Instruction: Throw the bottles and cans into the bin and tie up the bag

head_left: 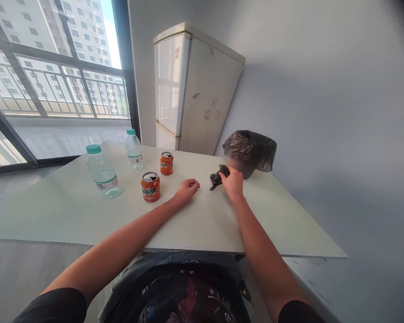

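Right hand (pixel 233 181) clamped on crumpled black plastic bag (pixel 216 180) right of centre; left hand (pixel 187 190), fingers curled together, mid-frame.

The left sleeve (pixel 59 306) and right sleeve (pixel 299 312) are plain black and short; left hand (pixel 186 190), right hand (pixel 233 183) and forearms (pixel 131 237) are bare. The shirt (pixel 175 285) is dark, with a dull red patch (pixel 190 294) and small white marks (pixel 151 285).

The pale table (pixel 202 229) carries 1 near bottle (pixel 103 175), 1 far bottle (pixel 133 151), 1 near can (pixel 151 188) and 1 far can (pixel 166 164), all upright. To their right stands 1 bin (pixel 241 168) lined with a black bag (pixel 251 146); whether the crumpled plastic (pixel 216 180) beside it touches down is unclear.
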`<state>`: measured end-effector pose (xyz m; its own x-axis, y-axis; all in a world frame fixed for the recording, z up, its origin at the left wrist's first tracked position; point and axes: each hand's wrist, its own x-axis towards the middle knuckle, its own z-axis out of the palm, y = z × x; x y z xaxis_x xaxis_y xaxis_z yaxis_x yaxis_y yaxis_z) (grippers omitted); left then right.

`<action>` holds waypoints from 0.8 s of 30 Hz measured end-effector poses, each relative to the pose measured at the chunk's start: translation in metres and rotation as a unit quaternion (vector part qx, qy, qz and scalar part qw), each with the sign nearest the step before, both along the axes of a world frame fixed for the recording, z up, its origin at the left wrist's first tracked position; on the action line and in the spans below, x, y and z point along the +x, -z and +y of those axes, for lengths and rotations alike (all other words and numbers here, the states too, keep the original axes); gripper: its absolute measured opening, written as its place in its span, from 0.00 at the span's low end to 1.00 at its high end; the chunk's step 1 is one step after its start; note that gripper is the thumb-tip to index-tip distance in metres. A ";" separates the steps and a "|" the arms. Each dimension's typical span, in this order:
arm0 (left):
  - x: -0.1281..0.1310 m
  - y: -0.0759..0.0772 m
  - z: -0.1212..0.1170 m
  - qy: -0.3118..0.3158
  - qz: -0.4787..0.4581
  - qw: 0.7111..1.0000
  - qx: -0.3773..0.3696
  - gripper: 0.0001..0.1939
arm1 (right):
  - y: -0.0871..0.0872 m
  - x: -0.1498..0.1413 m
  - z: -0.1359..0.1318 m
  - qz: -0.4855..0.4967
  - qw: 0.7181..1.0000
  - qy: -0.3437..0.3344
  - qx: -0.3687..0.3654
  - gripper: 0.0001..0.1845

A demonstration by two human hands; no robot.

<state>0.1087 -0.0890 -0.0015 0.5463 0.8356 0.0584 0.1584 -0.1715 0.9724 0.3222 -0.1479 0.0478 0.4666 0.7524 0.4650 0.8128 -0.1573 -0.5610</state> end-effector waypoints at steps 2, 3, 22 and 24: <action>-0.001 0.001 -0.001 0.007 0.003 1.000 0.003 0.10 | -0.015 0.004 -0.011 -0.077 0.995 0.015 0.069 0.12; -0.001 0.001 -0.001 0.011 0.004 1.000 0.007 0.10 | -0.023 0.008 -0.019 -0.127 0.986 0.014 0.108 0.12; 0.007 0.013 -0.013 0.089 0.030 0.990 0.105 0.08 | 0.100 0.194 -0.219 -0.173 0.953 0.008 -0.248 0.38; 0.006 0.010 -0.015 0.093 0.038 0.989 0.107 0.08 | 0.100 0.191 -0.217 -0.183 0.950 0.004 -0.252 0.40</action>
